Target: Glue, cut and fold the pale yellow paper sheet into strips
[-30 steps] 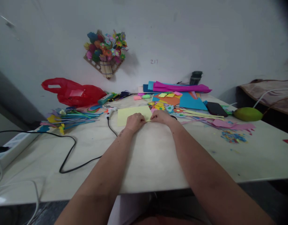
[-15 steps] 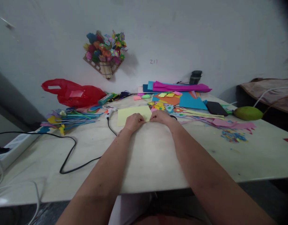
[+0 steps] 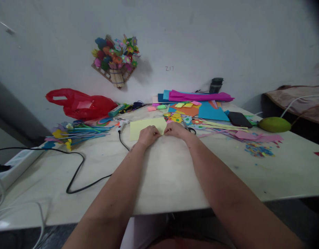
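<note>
A pale yellow sheet (image 3: 137,128) lies flat on the table in front of me. My left hand (image 3: 149,135) rests on its near edge, with thumb and fingers pinched on it. Close beside it, my right hand (image 3: 176,130) pinches the same edge near the right corner. Between the fingertips the edge looks slightly rolled or folded, but it is too small to be sure. Just behind my right wrist, the black handle of a pair of scissors (image 3: 192,130) shows. To the sheet's left lies a white glue gun (image 3: 122,125) with a black cord.
Paper flowers with stems (image 3: 78,132) and a red plastic bag (image 3: 81,105) lie left. On the right are cut flowers (image 3: 176,117), coloured sheets (image 3: 212,110), a phone (image 3: 239,119), a green oval object (image 3: 274,125) and scraps (image 3: 259,149). A power strip (image 3: 19,162) stands far left.
My right hand has shifted slightly left along the sheet's near edge, its fingers more curled. More of the scissors shows behind the wrist. My left hand has hardly moved.
</note>
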A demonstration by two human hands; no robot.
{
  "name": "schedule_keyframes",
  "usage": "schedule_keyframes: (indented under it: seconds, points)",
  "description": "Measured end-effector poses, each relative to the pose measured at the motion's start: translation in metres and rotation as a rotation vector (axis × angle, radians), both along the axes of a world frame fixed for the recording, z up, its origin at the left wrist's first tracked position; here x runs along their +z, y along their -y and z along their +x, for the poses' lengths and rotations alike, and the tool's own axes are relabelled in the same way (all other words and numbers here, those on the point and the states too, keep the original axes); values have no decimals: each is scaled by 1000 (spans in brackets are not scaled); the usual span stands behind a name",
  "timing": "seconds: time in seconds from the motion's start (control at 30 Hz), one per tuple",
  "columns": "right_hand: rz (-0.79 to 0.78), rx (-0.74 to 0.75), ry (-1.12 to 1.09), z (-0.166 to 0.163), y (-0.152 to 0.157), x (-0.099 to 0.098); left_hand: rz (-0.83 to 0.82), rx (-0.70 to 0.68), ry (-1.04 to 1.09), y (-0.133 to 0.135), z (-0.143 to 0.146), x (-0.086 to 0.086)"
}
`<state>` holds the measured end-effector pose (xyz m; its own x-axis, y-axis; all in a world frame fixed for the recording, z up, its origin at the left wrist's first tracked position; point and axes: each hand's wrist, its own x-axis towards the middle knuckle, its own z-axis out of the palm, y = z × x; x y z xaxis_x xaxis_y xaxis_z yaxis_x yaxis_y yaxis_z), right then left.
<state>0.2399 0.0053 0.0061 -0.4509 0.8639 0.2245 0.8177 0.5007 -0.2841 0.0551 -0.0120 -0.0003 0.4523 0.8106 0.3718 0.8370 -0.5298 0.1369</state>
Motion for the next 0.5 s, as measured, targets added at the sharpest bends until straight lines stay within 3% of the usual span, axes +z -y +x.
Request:
schedule_keyframes:
  seconds: [0.5]
  points:
    - [-69,-23,-67,-1,-1,-5,-33,18,-2,-2,-1,0]
